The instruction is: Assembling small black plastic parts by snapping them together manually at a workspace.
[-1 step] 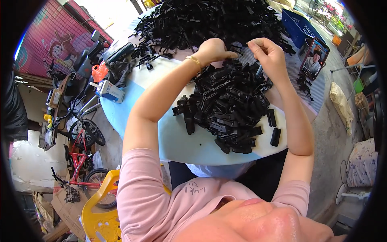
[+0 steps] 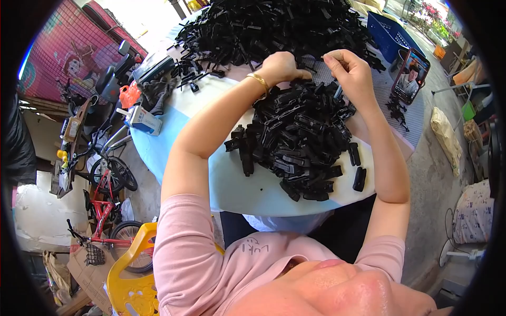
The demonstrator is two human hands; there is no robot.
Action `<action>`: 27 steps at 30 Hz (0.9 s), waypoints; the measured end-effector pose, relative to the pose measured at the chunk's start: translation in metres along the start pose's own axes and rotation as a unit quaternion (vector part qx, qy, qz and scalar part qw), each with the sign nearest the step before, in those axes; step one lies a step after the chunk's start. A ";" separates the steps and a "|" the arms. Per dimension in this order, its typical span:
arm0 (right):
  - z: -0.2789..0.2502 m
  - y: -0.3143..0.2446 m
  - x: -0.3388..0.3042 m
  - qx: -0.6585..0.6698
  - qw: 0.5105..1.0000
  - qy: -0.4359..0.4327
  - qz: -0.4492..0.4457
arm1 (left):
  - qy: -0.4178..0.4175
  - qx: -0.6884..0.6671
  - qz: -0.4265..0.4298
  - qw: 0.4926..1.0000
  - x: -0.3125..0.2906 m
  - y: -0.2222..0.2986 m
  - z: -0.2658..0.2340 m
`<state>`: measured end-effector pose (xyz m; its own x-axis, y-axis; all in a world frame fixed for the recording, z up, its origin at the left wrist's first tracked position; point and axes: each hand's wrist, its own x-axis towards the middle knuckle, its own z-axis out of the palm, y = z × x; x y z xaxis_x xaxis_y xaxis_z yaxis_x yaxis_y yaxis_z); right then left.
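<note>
The near pile of black parts [image 2: 303,129] lies on the table [image 2: 232,192], on the body side of both hands. The left hand [image 2: 281,67] is partly curled, the right hand [image 2: 352,75] loosely bent; whether either grips a part, I cannot tell.

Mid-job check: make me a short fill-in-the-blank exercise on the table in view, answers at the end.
1. The shiny gold metal bracelet circles the person's ____ wrist.
2. The upright rectangular phone with a lit screen stands to the ____ of the person's bare right hand.
3. The larger heap of small black plastic parts lies ____ from the person than the smaller heap.

Missing words: left; right; farther.
</note>
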<state>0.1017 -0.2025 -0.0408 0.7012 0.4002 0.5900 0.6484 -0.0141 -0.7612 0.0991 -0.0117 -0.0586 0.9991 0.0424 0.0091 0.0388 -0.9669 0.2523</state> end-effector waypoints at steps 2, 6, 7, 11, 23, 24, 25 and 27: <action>0.000 -0.002 0.000 -0.025 1.000 -0.002 0.005 | 0.005 0.006 0.008 1.000 0.011 -0.003 0.012; -0.004 0.003 0.001 -0.060 0.998 0.004 -0.032 | -0.025 -0.046 0.055 0.997 0.021 -0.004 0.011; -0.005 0.005 0.001 -0.059 0.998 0.004 -0.031 | -0.019 -0.109 0.047 0.993 0.018 -0.005 0.007; -0.006 -0.006 0.000 -0.137 0.989 -0.033 -0.045 | 0.032 -0.329 0.071 0.941 -0.014 -0.010 -0.023; 0.011 -0.043 -0.015 -0.092 0.976 -0.149 -0.133 | 0.010 -0.636 0.065 0.769 -0.099 0.017 -0.045; 0.015 -0.042 -0.017 -0.042 0.989 -0.115 -0.086 | 0.012 -0.636 0.066 0.769 -0.099 0.018 -0.042; 0.016 -0.041 -0.018 0.009 0.996 -0.080 -0.038 | 0.034 -0.646 0.100 0.756 -0.100 0.019 -0.041; 0.013 -0.043 -0.017 0.028 0.997 -0.073 0.015 | 0.065 -0.600 0.146 0.784 -0.102 0.020 -0.043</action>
<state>0.0582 -0.1967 -0.0221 0.6668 0.5291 0.5248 0.6075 0.0220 -0.7940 -0.0032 -0.0249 -0.0128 0.9486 -0.0362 0.3143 -0.3149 -0.0097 0.9491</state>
